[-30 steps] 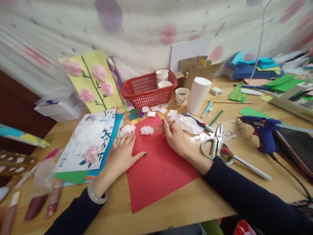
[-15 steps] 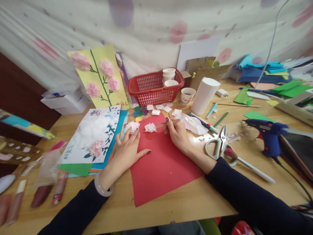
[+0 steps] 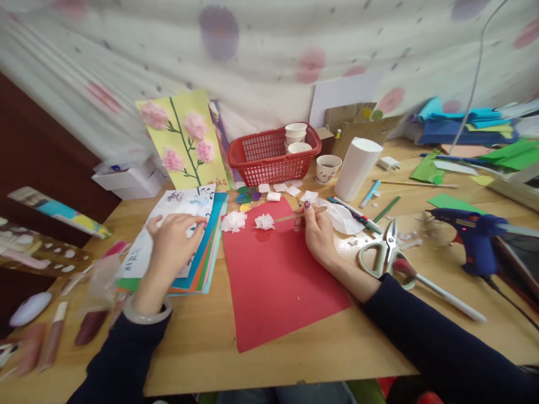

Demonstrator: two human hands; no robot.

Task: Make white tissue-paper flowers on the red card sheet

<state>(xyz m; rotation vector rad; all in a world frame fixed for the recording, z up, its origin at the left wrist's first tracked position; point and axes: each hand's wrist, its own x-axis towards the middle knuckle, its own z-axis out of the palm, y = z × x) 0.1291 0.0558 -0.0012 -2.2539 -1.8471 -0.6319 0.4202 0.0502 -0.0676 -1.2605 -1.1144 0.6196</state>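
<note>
My right hand (image 3: pixel 315 227) pinches a thin wooden stick (image 3: pixel 290 216) above the top of a red sheet (image 3: pixel 278 280). The stick's tip is close to a crumpled white paper tuft (image 3: pixel 264 221), which sits beside a wet-looking patch on the sheet. Another white tuft (image 3: pixel 233 221) lies at the sheet's upper left edge. My left hand (image 3: pixel 174 241) is raised over a white picture sheet (image 3: pixel 143 252) with painted flowers, its fingers curled; whether anything small is between them cannot be seen.
A red basket (image 3: pixel 273 163) with paper cups stands behind. White scissors (image 3: pixel 387 247), a blue glue gun (image 3: pixel 467 235), pens (image 3: pixel 357 213) and a white roll (image 3: pixel 357 168) are on the right. Makeup tubes (image 3: pixel 54 336) lie at the left.
My left hand has left the left tuft and moved left over the picture sheet, its fingers now curled. My right hand keeps the stick near the other tuft. The view has shifted slightly.
</note>
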